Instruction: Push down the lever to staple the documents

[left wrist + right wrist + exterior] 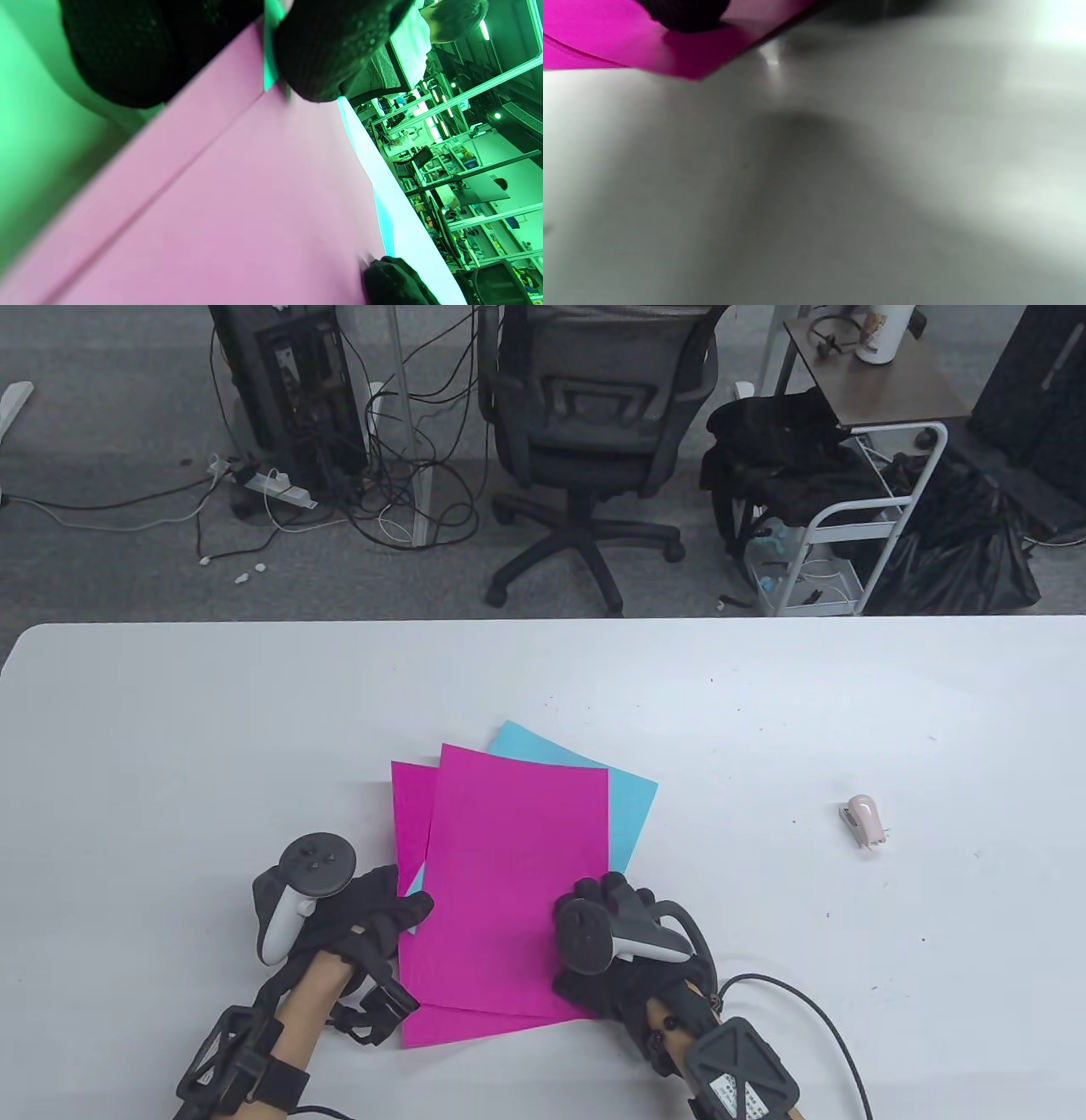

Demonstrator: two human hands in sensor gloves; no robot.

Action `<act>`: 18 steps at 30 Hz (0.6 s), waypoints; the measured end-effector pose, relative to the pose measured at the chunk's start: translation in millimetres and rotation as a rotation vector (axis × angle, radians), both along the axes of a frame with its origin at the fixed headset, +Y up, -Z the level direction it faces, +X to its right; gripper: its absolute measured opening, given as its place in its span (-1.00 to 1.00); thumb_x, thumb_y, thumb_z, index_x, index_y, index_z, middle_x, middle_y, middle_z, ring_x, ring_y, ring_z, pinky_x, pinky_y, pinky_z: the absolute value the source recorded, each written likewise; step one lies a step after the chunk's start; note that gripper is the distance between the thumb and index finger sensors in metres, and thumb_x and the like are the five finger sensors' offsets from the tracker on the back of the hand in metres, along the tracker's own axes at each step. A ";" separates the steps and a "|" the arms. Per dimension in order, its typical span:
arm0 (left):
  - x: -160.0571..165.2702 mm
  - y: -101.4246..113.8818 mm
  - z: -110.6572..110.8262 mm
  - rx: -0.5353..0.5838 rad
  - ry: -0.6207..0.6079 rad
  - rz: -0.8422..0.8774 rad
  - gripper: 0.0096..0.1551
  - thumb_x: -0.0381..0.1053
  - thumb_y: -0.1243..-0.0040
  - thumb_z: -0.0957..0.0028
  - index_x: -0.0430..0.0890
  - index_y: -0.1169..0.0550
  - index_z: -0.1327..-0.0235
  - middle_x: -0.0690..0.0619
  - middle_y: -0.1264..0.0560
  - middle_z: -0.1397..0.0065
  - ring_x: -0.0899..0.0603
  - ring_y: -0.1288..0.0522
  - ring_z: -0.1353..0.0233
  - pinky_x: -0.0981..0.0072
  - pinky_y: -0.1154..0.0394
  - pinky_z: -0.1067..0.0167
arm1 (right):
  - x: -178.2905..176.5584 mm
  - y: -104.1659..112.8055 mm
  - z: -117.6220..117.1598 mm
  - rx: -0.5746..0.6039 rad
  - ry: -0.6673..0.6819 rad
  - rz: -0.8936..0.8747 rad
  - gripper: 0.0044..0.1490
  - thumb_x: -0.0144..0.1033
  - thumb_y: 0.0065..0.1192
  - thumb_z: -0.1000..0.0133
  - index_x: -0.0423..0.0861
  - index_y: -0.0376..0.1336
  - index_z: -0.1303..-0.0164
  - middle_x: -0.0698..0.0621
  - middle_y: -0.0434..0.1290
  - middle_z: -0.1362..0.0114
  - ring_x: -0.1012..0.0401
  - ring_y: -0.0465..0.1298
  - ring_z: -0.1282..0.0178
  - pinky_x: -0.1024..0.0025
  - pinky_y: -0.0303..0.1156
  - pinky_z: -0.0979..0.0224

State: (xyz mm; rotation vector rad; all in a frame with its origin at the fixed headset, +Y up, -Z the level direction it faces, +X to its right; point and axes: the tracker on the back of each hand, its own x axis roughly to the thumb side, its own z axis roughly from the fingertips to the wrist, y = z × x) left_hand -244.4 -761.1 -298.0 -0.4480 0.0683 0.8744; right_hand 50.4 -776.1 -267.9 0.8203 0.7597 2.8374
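Square the sheets (509, 865) first: your left hand (373, 920) and right hand (624, 950) press flat on them, gripping nothing. Stapler (864, 819) sits well right of them.

Both gloved hands come in from the near edge, each with a tracker on its back. The left hand (373, 920) lies at the left edge of the sheets (509, 882), fingers pointing right and touching them. The right hand (624, 942) rests on the sheets' near right corner, fingers curled down, a fingertip (685, 17) pressing there.
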 end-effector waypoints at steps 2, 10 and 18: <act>0.5 -0.3 0.2 -0.001 0.013 -0.008 -0.35 -0.12 -0.37 -0.14 -0.37 -0.44 -0.42 -0.11 -0.69 -0.18 -0.14 -0.74 -0.05 -0.08 -0.69 0.02 | 0.3 -0.6 -0.3 0.002 -0.002 -0.004 0.16 0.08 -0.08 -0.15 -0.36 -0.42 -0.61 -0.45 -0.44 -0.60 -0.47 -0.37 -0.56 -0.50 -0.26 -0.47; 0.3 1.8 1.5 0.031 0.083 0.024 -0.42 -0.16 -0.38 -0.13 -0.32 -0.49 -0.37 -0.10 -0.71 -0.15 -0.13 -0.75 -0.03 -0.08 -0.69 0.03 | 12.4 6.0 -4.1 0.063 -0.087 -0.119 0.13 0.07 -0.10 -0.15 -0.40 -0.35 -0.62 -0.52 -0.33 -0.61 -0.51 -0.27 -0.57 -0.53 -0.19 -0.46; -11.3 8.1 4.2 0.095 0.161 0.114 -0.51 -0.18 -0.38 -0.13 -0.21 -0.54 -0.32 -0.07 -0.72 -0.16 -0.15 -0.75 -0.06 -0.12 -0.69 -0.01 | 52.3 21.7 -15.2 0.191 -0.334 -0.301 0.15 0.08 -0.08 -0.15 -0.48 -0.29 -0.59 -0.56 -0.09 -0.60 -0.52 0.07 -0.53 -0.45 0.12 -0.47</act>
